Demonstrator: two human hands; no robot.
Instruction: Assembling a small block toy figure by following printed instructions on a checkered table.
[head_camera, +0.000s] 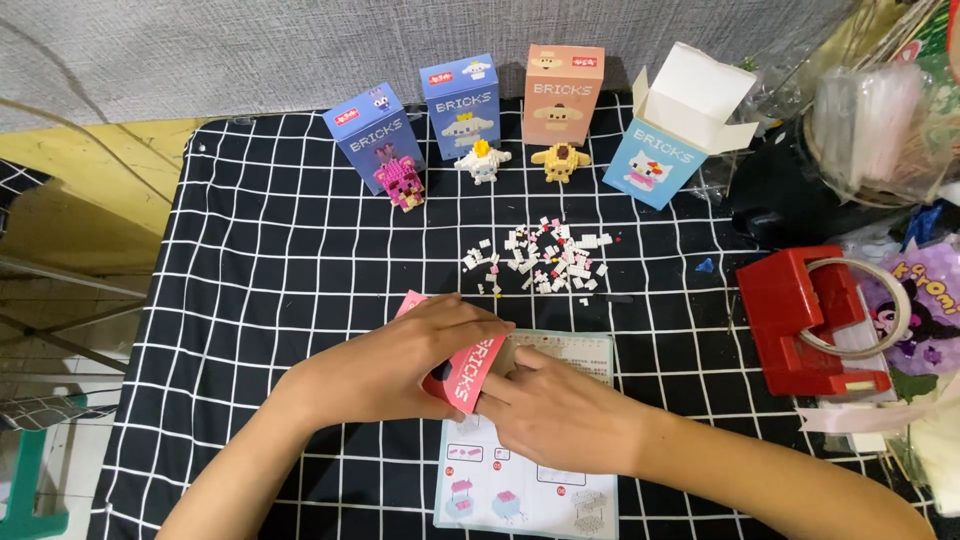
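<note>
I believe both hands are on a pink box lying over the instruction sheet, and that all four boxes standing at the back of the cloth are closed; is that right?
Not quite. The head view shows the light blue box at the right end standing with its top flaps open; the other three are closed. The rest holds: the left hand and right hand are on the pink box over the instruction sheet.

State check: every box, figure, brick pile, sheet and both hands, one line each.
pink box: tilted, held in both hands
left hand: gripping the pink box from above
right hand: fingers at the pink box's end
instruction sheet: flat, unfolded, under the hands
light blue box: top flaps open
three other boxes: upright, closed
three built figures: standing, assembled
loose bricks: scattered, unassembled
</note>
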